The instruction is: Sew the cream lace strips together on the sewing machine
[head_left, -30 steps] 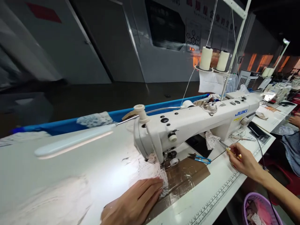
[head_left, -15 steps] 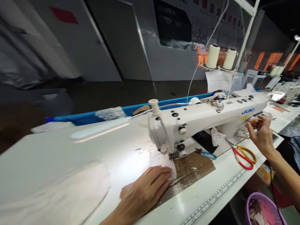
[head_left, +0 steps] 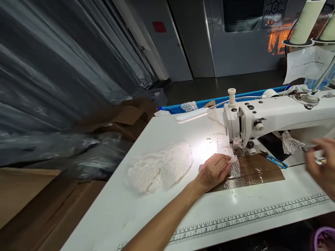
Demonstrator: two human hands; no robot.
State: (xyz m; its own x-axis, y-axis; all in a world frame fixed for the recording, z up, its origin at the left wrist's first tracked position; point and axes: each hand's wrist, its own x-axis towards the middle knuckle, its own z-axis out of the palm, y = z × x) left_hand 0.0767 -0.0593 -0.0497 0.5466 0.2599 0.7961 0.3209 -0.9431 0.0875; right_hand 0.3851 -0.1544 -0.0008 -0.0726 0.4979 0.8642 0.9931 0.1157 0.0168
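White lace fabric (head_left: 235, 169) lies under the needle area of the white sewing machine (head_left: 274, 113). My left hand (head_left: 213, 170) is closed on the near side of this lace, with its fingers pressed together at the edge. My right hand (head_left: 323, 164), smeared by motion, is at the right edge beside the machine bed. It covers most of the scissors; only a bit of blade and handle (head_left: 319, 161) shows. Whether it grips them I cannot tell. Blue thread snips (head_left: 274, 160) lie between the hands, next to brown tape-covered board (head_left: 258, 172).
A bunched white lace piece (head_left: 162, 167) rests on the table (head_left: 125, 212) to the left. A lit lamp (head_left: 192, 115) reaches out from the machine. A printed ruler (head_left: 235, 223) runs along the front edge. Cardboard boxes (head_left: 23, 195) stand on the left.
The view has swung left, showing more of the table and curtain. My right hand has come away from the machine's far end to the scissors. My left hand stays on the lace.
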